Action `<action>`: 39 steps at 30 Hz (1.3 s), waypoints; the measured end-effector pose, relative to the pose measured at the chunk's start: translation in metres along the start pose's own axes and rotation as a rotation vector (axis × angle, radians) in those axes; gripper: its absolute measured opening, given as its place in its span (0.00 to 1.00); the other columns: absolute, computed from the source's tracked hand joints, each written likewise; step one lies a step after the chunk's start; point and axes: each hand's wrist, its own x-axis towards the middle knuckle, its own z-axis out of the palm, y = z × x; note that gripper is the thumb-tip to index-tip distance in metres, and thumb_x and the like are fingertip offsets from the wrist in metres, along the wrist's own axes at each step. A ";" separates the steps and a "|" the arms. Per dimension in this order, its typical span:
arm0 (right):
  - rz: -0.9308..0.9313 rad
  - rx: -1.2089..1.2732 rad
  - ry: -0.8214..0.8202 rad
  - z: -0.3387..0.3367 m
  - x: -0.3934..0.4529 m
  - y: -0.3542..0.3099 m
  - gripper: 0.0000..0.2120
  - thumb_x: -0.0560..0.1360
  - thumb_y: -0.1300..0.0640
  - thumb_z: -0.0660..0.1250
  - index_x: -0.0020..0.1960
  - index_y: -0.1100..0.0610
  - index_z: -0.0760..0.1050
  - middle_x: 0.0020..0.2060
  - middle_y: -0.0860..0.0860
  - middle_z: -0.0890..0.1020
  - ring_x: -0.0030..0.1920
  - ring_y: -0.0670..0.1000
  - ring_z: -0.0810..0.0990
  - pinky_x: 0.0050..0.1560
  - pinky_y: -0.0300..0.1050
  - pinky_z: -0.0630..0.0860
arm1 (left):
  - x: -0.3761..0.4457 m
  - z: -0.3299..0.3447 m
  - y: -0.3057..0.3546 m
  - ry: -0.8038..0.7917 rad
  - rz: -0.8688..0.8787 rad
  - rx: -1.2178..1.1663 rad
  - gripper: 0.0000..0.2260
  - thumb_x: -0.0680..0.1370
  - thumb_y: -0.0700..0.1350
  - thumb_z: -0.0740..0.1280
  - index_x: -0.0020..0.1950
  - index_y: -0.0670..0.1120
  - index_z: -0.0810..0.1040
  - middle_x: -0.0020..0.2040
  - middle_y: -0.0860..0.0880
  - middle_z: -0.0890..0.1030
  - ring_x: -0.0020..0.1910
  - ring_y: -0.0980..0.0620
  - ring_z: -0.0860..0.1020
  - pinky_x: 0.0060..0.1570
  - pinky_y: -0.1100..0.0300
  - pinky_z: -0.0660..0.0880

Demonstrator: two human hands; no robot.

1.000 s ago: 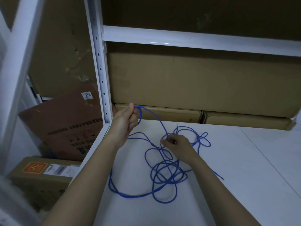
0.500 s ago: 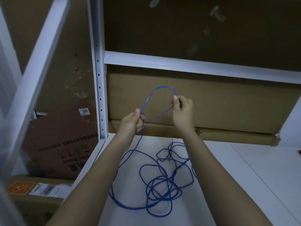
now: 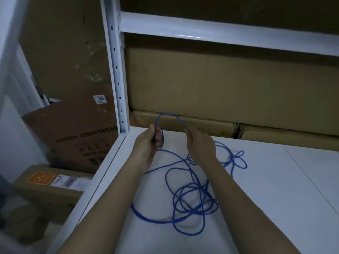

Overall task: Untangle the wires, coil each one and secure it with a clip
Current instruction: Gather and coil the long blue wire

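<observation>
A long blue wire [image 3: 190, 200] lies in loose tangled loops on the white shelf surface [image 3: 275, 208]. My left hand [image 3: 148, 143] grips small loops of the wire near the shelf's back left corner. From it an arc of wire rises and curves over to my right hand [image 3: 199, 143], which pinches it at the fingertips. The rest trails down from both hands into the tangle. A smaller knot of loops lies to the right of my right wrist. No clip is in view.
A white perforated upright [image 3: 117, 79] and a crossbeam [image 3: 229, 35] frame the shelf. Flat cardboard boxes [image 3: 211, 88] stand against the back. Left of the shelf, a brown carton [image 3: 77, 129] leans over a labelled box [image 3: 49, 182] on the floor.
Both hands have come down from chest height to just above the shelf. The raised arc of wire between them is smaller, and my left hand now holds gathered loops.
</observation>
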 end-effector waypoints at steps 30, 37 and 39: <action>-0.321 0.054 0.326 0.044 -0.004 0.041 0.11 0.73 0.51 0.72 0.43 0.60 0.80 0.35 0.54 0.78 0.36 0.54 0.75 0.38 0.48 0.71 | 0.047 -0.015 -0.061 -0.161 0.140 0.866 0.17 0.84 0.47 0.53 0.41 0.45 0.75 0.27 0.52 0.74 0.29 0.56 0.69 0.35 0.64 0.66; -0.323 0.148 0.456 0.025 0.005 0.040 0.07 0.77 0.59 0.66 0.45 0.62 0.81 0.39 0.56 0.81 0.42 0.52 0.75 0.45 0.40 0.69 | 0.045 -0.003 -0.050 -0.292 0.170 0.802 0.18 0.85 0.47 0.52 0.38 0.46 0.72 0.27 0.53 0.73 0.31 0.56 0.70 0.39 0.68 0.68; -0.316 0.181 0.506 0.021 0.006 0.035 0.08 0.76 0.59 0.67 0.44 0.63 0.82 0.38 0.56 0.80 0.40 0.52 0.75 0.43 0.40 0.70 | 0.047 -0.005 -0.051 -0.284 0.229 0.779 0.16 0.84 0.47 0.52 0.40 0.45 0.73 0.28 0.54 0.74 0.32 0.56 0.73 0.40 0.66 0.69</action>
